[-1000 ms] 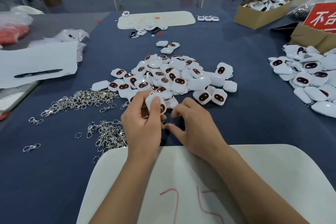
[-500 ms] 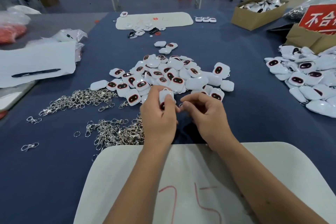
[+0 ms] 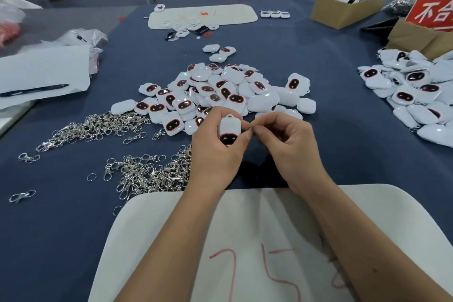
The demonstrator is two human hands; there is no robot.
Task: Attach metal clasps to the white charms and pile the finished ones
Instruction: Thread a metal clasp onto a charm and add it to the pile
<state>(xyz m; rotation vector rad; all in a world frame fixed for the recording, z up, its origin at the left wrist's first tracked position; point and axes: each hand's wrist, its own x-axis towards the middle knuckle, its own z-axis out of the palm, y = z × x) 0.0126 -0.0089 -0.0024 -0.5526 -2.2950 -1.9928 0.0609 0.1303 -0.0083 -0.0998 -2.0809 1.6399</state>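
Broadly, a blue-covered worktop (image 3: 331, 130) crowded with loose stock, and plenty of room for mix-ups. At centre, a large heap of white charms (image 3: 220, 91) awaiting clasps; far right, a second pile (image 3: 411, 95), probably the finished ones, well apart from the first. Any careless toss short of that right-hand pile risks landing a done piece among the undone, or the reverse. To the left, two tangled spreads of metal clasps (image 3: 147, 174), hooks and rings interlocked, so pulling one out could drag several along and scatter them over the cloth. Nearer, a pale board (image 3: 367, 216) under both forearms. Above its far edge, the left hand (image 3: 215, 152) curled round a single white charm (image 3: 229, 130), dark face toward the camera, small loop at the top, held in the air just in front of the central heap. Just beside it, the right hand (image 3: 289, 144) with thumb and forefinger pinched on a small metal ring (image 3: 250, 129), the rest of the clasp hidden inside the hand. Smallest and riskiest: ring and loop close but apparently not yet joined. A slip of the pinch could drop the ring among the clasps below; a half-threaded ring could leave the charm free to fall off later.
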